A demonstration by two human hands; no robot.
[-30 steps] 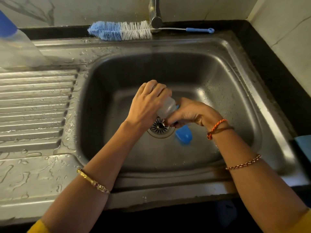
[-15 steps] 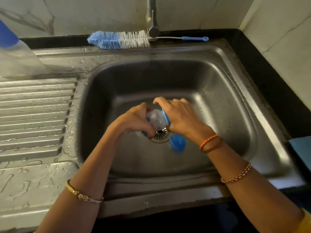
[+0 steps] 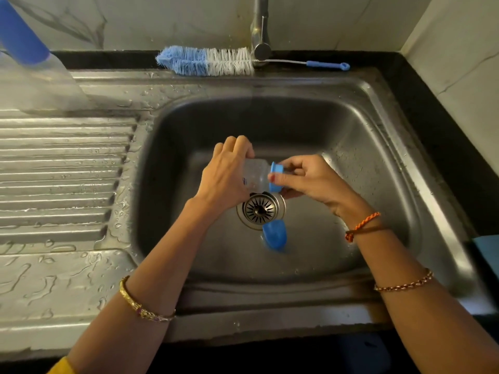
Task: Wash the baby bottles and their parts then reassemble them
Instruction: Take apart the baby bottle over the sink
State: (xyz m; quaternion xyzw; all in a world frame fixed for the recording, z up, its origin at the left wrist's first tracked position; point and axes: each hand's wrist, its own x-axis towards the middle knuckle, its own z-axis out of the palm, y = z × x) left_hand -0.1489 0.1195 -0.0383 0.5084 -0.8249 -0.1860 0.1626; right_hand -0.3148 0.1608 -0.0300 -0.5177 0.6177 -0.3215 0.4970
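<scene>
A small clear baby bottle (image 3: 256, 175) lies on its side in the air over the middle of the sink basin (image 3: 351, 157), just above the drain, its mouth end pointing right. A blue screw ring (image 3: 276, 177) sits on that end (whether fully threaded on cannot be told). A blue cap (image 3: 275, 236) rests on the basin floor, just in front of the drain. A blue-and-white bottle brush (image 3: 206, 62) lies along the sink's back edge, its thin handle pointing right

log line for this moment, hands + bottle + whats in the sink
left hand grips bottle | right hand pinches blue collar at bottle neck | blue cap by drain | brush behind sink
</scene>
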